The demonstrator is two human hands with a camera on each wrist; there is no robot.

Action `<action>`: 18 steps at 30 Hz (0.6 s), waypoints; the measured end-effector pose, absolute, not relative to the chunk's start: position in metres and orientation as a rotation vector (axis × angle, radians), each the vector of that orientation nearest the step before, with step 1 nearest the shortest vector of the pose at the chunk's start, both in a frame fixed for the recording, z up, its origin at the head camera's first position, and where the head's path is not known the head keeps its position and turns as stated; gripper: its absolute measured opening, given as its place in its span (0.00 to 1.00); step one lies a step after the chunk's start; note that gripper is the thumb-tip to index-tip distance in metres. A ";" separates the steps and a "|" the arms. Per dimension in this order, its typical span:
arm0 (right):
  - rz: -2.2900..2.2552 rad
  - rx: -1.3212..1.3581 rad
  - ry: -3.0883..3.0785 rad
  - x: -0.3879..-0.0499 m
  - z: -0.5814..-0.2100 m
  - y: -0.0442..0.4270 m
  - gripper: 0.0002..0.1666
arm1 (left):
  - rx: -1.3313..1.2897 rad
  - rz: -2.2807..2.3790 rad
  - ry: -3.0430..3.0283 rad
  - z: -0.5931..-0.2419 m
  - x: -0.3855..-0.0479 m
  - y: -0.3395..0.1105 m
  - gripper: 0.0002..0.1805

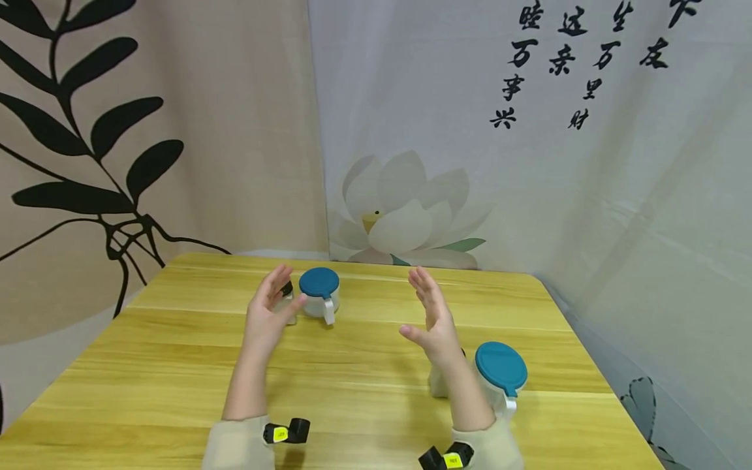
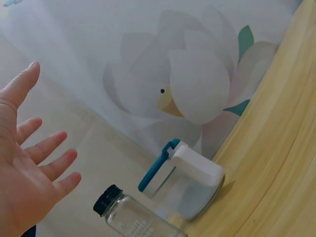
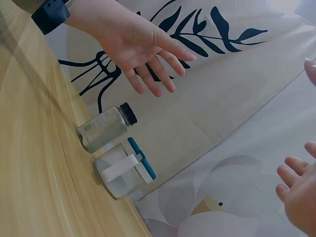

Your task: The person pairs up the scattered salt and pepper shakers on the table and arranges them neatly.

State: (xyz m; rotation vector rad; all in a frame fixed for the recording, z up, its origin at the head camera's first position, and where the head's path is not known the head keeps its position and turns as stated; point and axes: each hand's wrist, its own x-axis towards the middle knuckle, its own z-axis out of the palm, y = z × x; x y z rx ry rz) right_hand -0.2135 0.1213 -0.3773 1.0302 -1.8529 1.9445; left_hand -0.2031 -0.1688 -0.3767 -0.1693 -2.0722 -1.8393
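My left hand point(image 1: 266, 320) is raised above the table, fingers extended and thumb apart, holding nothing. Behind it stands a clear glass bottle with a black cap point(image 3: 106, 127), partly hidden by the hand in the head view. Beside that bottle is a clear jar point(image 1: 320, 287) with a blue lid and white handle. My right hand point(image 1: 436, 326) is also up in the air, fingers straight and thumb spread, gripping nothing. Near my right forearm stand a second blue-lidded jar point(image 1: 501, 365) and a bottle point(image 1: 437, 382), mostly covered by the arm.
All of these stand upright on a yellow wood-grain table point(image 1: 352, 391). A hanging cloth point(image 1: 411, 98) with a printed lotus and writing closes off the back, and another with dark leaves hangs at the left. Each wrist wears a black camera band point(image 1: 286, 432).
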 end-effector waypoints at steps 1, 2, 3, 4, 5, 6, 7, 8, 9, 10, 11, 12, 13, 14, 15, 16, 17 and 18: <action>1.951 1.028 -1.852 -0.214 -0.378 0.120 0.62 | -0.162 -1.832 -2.076 -0.380 -0.206 -0.171 0.39; 1.960 1.021 -1.854 -0.214 -0.378 0.119 0.63 | -0.154 -1.825 -2.079 -0.383 -0.208 -0.172 0.40; 1.970 1.013 -1.855 -0.215 -0.379 0.118 0.63 | -0.147 -1.816 -2.082 -0.385 -0.209 -0.173 0.40; 1.981 1.007 -1.857 -0.215 -0.380 0.117 0.63 | -0.142 -1.808 -2.083 -0.386 -0.210 -0.175 0.40; 1.989 0.999 -1.860 -0.215 -0.380 0.115 0.63 | -0.138 -1.801 -2.083 -0.387 -0.210 -0.176 0.41; 1.998 0.993 -1.863 -0.215 -0.381 0.114 0.62 | -0.134 -1.798 -2.080 -0.388 -0.210 -0.177 0.41; 2.007 0.986 -1.866 -0.215 -0.381 0.112 0.62 | -0.127 -1.791 -2.081 -0.388 -0.210 -0.178 0.41; 2.014 0.979 -1.869 -0.215 -0.382 0.111 0.62 | -0.120 -1.785 -2.082 -0.389 -0.210 -0.179 0.41; 2.018 0.976 -1.871 -0.216 -0.383 0.110 0.62 | -0.116 -1.780 -2.081 -0.389 -0.210 -0.181 0.41; 2.018 0.974 -1.875 -0.216 -0.383 0.109 0.62 | -0.115 -1.775 -2.080 -0.390 -0.210 -0.182 0.41; 2.018 0.968 -1.882 -0.216 -0.384 0.108 0.61 | -0.115 -1.772 -2.074 -0.390 -0.210 -0.183 0.41; 2.017 0.962 -1.892 -0.216 -0.385 0.106 0.61 | -0.110 -1.770 -2.070 -0.391 -0.210 -0.184 0.40; 2.012 0.958 -1.903 -0.216 -0.385 0.105 0.61 | -0.106 -1.765 -2.065 -0.391 -0.211 -0.185 0.40; 2.009 0.952 -1.914 -0.217 -0.386 0.104 0.61 | -0.103 -1.768 -2.055 -0.392 -0.211 -0.186 0.40; 2.009 0.946 -1.924 -0.217 -0.386 0.103 0.60 | -0.101 -1.772 -2.046 -0.393 -0.211 -0.187 0.40; 2.013 0.938 -1.933 -0.216 -0.386 0.101 0.60 | -0.095 -1.777 -2.038 -0.393 -0.211 -0.189 0.40; 2.017 0.927 -1.941 -0.216 -0.387 0.100 0.59 | -0.085 -1.782 -2.035 -0.394 -0.212 -0.190 0.40; 2.021 0.916 -1.947 -0.217 -0.387 0.098 0.59 | -0.073 -1.785 -2.036 -0.394 -0.212 -0.191 0.40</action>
